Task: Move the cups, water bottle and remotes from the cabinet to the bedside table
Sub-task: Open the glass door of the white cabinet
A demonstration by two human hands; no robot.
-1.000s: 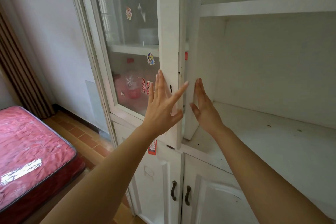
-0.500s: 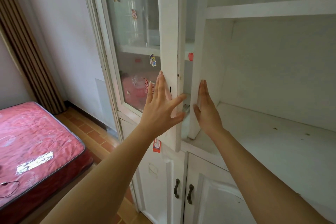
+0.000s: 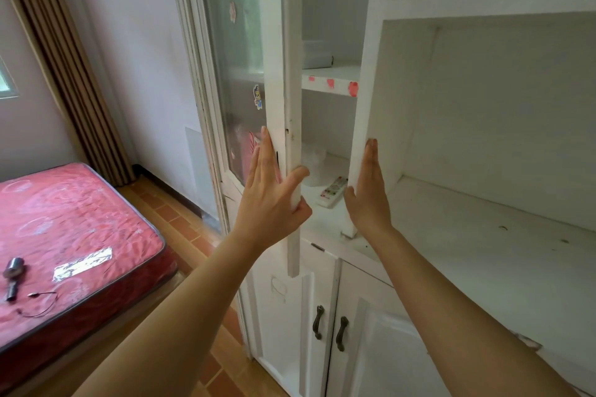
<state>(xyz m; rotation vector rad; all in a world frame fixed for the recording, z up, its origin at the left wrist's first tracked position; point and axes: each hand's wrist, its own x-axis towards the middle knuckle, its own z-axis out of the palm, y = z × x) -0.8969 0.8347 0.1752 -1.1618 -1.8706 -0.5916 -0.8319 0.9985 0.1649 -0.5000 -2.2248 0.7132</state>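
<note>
The white cabinet's glass door (image 3: 274, 74) stands partly ajar. My left hand (image 3: 269, 193) holds its free edge, fingers flat on the front and thumb hooked round the edge. My right hand (image 3: 367, 196) rests flat and straight against the white upright divider (image 3: 367, 90). Through the gap, a white remote (image 3: 333, 192) with coloured buttons lies on the shelf. A clear, cup-like item (image 3: 314, 158) stands behind it, partly hidden by the door. A reddish shape shows dimly through the glass. I see no water bottle.
A white container (image 3: 317, 55) sits on the upper shelf behind the door. The wide compartment (image 3: 483, 235) on the right holds nothing. Two lower doors with dark handles (image 3: 319, 322) are closed. A red mattress (image 3: 64, 219) with a small metal object (image 3: 13, 271) lies at left.
The glass door has swung open to the left, exposing the remote and the clear item. My left thumb now wraps its edge. The view shifted left and down.
</note>
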